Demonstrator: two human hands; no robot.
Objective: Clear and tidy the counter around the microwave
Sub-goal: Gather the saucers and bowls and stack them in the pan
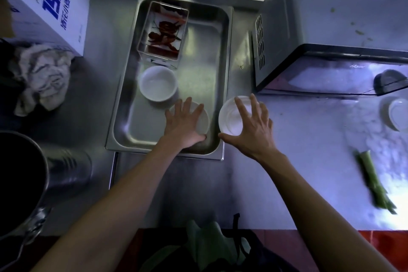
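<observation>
Our left hand (184, 125) grips a white bowl (202, 121) in the steel tray's (223, 62) near right corner. Our right hand (254, 126) pinches another white bowl (230, 119) above the tray's right edge.

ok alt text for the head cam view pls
Seen from above, a person's left hand holds one white bowl inside a steel tray while the right hand grips another white bowl at the tray's edge, beside a microwave.
</observation>
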